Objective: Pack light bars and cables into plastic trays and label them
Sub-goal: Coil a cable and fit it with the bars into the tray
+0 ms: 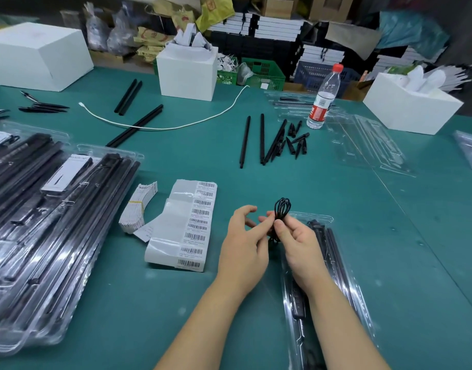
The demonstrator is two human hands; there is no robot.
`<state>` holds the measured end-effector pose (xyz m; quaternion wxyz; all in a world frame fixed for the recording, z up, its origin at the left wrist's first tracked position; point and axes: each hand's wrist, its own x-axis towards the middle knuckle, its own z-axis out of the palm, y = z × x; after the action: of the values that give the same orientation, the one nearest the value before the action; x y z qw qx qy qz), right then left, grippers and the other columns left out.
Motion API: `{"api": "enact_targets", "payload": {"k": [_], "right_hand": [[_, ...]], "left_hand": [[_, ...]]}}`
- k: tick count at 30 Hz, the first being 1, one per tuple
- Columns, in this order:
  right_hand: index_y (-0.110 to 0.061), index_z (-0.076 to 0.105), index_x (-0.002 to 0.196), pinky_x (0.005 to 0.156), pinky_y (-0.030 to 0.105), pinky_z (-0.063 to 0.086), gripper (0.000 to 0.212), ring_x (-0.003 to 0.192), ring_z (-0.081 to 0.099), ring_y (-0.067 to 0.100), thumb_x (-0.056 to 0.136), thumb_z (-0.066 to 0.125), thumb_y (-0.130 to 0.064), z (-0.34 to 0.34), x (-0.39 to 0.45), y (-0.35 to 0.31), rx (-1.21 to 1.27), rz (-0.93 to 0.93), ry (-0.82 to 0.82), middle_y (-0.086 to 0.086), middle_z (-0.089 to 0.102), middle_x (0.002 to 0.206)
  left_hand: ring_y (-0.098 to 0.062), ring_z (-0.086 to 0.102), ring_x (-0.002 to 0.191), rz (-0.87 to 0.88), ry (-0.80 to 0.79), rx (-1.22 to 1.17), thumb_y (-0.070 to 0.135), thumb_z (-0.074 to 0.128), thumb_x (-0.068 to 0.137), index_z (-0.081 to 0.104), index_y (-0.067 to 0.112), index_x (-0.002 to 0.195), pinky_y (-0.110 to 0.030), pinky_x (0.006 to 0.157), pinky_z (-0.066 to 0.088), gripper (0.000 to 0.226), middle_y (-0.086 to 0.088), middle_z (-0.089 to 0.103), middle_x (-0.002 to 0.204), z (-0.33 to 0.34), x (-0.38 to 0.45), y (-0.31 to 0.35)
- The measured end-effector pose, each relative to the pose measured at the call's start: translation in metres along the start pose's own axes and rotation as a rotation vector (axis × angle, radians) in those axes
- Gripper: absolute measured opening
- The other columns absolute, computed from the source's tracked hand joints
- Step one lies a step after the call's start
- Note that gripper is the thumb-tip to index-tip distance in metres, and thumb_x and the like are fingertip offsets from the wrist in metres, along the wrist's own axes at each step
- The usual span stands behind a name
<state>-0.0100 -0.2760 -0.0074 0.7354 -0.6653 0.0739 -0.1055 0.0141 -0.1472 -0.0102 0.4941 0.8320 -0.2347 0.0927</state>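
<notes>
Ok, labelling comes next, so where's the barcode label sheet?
The barcode label sheet lies flat on the green table, just beyond the left hand, beside a banded card stack.

You're working under bright, even overhead light; the green table (pixel 323 188) shows only faint, soft shadows. Glare streaks the clear packed trays (pixel 42 236) on your left and the glossy label sheet (pixel 184 222). Your wide lens bends the table edges and stretches your forearms at the bottom. The far background sits dim, and the upper right corner smears with motion blur.
</notes>
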Motion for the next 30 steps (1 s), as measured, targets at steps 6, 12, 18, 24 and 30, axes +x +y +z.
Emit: {"api": "enact_targets", "payload": {"k": [6,12,18,24,30], "right_hand": [[-0.006,0.069,0.112,0.086,0.027,0.056,0.028,0.091,0.071,0.021,0.089,0.063,-0.02,-0.005,0.004,0.002,0.155,0.008,0.062,0.011,0.075,0.095],[-0.005,0.066,0.104,0.08,0.024,0.056,0.025,0.083,0.071,0.02,0.085,0.063,-0.021,-0.008,0.008,0.004,0.254,0.014,0.118,0.006,0.073,0.086],[-0.004,0.062,0.103,0.083,0.027,0.057,0.023,0.084,0.072,0.023,0.088,0.058,-0.021,-0.008,0.009,0.003,0.271,-0.003,0.122,0.008,0.074,0.088],[-0.008,0.064,0.103,0.09,0.03,0.055,0.023,0.1,0.071,0.03,0.091,0.058,-0.026,-0.006,0.008,0.007,0.182,-0.028,0.073,0.016,0.075,0.102],[-0.006,0.063,0.107,0.093,0.031,0.054,0.026,0.104,0.071,0.03,0.093,0.058,-0.027,-0.005,0.005,0.005,0.076,-0.042,0.047,0.013,0.075,0.106]], "left_hand": [[-0.007,0.051,0.117,-0.025,-0.142,-0.019,0.014,0.052,0.097,0.052,0.034,0.141,-0.032,0.103,0.044,0.049,0.006,0.048,0.14,-0.009,0.002,-0.002],[-0.012,0.055,0.101,0.009,-0.254,0.303,0.04,0.058,0.092,0.058,0.035,0.125,-0.035,0.097,0.035,0.033,0.015,0.067,0.096,-0.019,0.006,-0.005],[0.0,0.06,0.075,-0.235,-0.082,0.085,0.045,0.072,0.084,0.065,0.032,0.082,-0.018,0.071,0.045,0.014,0.017,0.065,0.078,-0.04,0.013,-0.015],[-0.015,0.073,0.076,-0.505,-0.008,-0.687,0.02,0.076,0.087,0.066,0.012,0.084,-0.026,0.06,0.053,0.013,0.003,0.072,0.074,-0.035,0.015,-0.003],[-0.02,0.074,0.076,-0.518,0.057,-0.738,0.014,0.072,0.091,0.066,0.011,0.096,-0.025,0.058,0.054,0.009,-0.004,0.076,0.083,-0.025,0.015,-0.002]]}}
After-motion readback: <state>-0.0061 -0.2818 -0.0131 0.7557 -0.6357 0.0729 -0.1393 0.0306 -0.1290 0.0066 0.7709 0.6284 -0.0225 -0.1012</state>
